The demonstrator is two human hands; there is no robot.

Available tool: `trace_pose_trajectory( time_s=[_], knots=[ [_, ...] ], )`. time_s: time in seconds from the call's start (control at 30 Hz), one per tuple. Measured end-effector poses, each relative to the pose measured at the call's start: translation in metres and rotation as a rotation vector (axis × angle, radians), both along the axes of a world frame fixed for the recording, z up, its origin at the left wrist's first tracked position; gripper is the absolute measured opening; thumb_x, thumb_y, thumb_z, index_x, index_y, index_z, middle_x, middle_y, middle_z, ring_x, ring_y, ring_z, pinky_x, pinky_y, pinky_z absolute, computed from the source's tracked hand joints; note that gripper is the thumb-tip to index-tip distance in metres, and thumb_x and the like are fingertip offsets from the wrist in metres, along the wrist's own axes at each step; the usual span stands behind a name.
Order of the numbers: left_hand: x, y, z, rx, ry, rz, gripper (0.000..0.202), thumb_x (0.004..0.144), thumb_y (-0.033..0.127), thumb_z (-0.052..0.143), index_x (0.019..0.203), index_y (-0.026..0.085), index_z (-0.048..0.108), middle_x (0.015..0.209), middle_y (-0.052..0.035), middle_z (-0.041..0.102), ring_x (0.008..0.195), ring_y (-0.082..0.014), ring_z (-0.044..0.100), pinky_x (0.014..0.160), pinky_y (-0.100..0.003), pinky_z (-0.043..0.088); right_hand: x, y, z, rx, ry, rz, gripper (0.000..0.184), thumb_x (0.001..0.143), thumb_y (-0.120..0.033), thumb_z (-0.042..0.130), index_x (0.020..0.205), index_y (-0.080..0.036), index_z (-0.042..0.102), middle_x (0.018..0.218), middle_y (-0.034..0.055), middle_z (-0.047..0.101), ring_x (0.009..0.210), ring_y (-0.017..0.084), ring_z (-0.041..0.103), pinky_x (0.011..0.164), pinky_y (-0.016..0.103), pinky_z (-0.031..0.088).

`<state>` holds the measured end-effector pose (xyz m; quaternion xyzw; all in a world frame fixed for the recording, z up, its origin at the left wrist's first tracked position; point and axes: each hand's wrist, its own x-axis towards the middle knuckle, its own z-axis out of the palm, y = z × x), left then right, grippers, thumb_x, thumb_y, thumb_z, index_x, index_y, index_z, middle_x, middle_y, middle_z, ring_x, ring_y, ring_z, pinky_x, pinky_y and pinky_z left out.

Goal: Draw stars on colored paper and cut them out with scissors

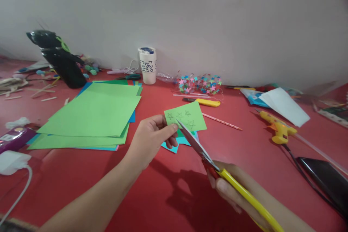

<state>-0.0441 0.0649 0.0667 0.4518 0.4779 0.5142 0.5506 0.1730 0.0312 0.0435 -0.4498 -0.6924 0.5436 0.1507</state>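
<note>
Between thumb and fingers, my left hand [156, 137] pinches the left edge of a small light green paper [198, 117] with several stars drawn on it in dark line. My right hand [231, 185] grips scissors [197, 146] with yellow and red handles. Their blades point up and left, with the tip over the paper near my left thumb. Whether the blades touch the paper I cannot tell. Below the held paper, small blue and teal paper pieces [171, 147] lie on the red table [152, 203].
A stack of green sheets [95, 110] lies left. Behind stand a black bottle [63, 61] and a white cup [148, 66]. A yellow cutter [208, 102], a striped pencil [223, 121] and star garlands [199, 84] lie beyond the paper. At right is a yellow glue gun [278, 127] with its cord.
</note>
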Motion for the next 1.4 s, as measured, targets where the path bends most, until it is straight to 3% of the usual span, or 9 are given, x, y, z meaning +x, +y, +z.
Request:
trace_pose_trajectory(
  time_s=[0.3,0.5,0.73,1.07,1.4],
  knots=[
    [-0.0001,0.0003,-0.0003,-0.005,0.022,-0.016,0.014,0.071,0.024,0.063,0.062,0.015,0.058,0.050,0.0027,0.058,0.044,-0.0091,0.055,0.044,-0.020,0.044,-0.0020,0.0030,0.0079,-0.007,0.013,0.042,0.055,0.077,-0.074,0.039,0.067,-0.020,0.041,0.046,-0.0066,0.038,0.040,0.008,0.033,0.040,0.023,0.023],
    [-0.0017,0.0009,-0.0003,-0.020,0.065,-0.027,0.015,0.071,0.025,0.062,0.060,0.015,0.057,0.047,0.0022,0.059,0.043,-0.0089,0.055,0.045,-0.020,0.043,-0.0011,0.0033,0.0030,-0.027,-0.008,0.034,0.058,0.075,-0.078,0.034,0.064,-0.022,0.033,0.045,-0.0076,0.036,0.037,0.006,0.032,0.039,0.023,0.022],
    [-0.0023,0.0007,0.0007,-0.032,0.064,-0.030,0.014,0.072,0.023,0.061,0.060,0.015,0.057,0.047,0.0027,0.058,0.043,-0.0085,0.054,0.044,-0.019,0.044,-0.0015,0.0027,0.0033,-0.046,0.005,0.002,0.056,0.076,-0.075,0.040,0.064,-0.021,0.037,0.046,-0.0076,0.037,0.037,0.006,0.032,0.038,0.023,0.019],
    [-0.0007,0.0004,-0.0033,-0.039,-0.061,-0.024,0.013,0.072,0.024,0.063,0.064,0.014,0.060,0.055,0.0020,0.060,0.046,-0.0087,0.057,0.044,-0.019,0.045,-0.0058,-0.0007,0.0055,-0.017,-0.032,-0.044,0.057,0.075,-0.078,0.035,0.063,-0.023,0.028,0.045,-0.0084,0.034,0.036,0.006,0.029,0.039,0.023,0.021],
    [-0.0016,0.0009,-0.0014,-0.041,0.000,-0.012,0.016,0.072,0.023,0.061,0.058,0.015,0.057,0.049,0.0021,0.059,0.044,-0.0088,0.056,0.044,-0.019,0.044,-0.0050,0.0010,0.0020,-0.058,-0.005,-0.010,0.057,0.075,-0.078,0.035,0.063,-0.023,0.027,0.043,-0.0089,0.033,0.035,0.005,0.028,0.038,0.024,0.018]
  ],
)
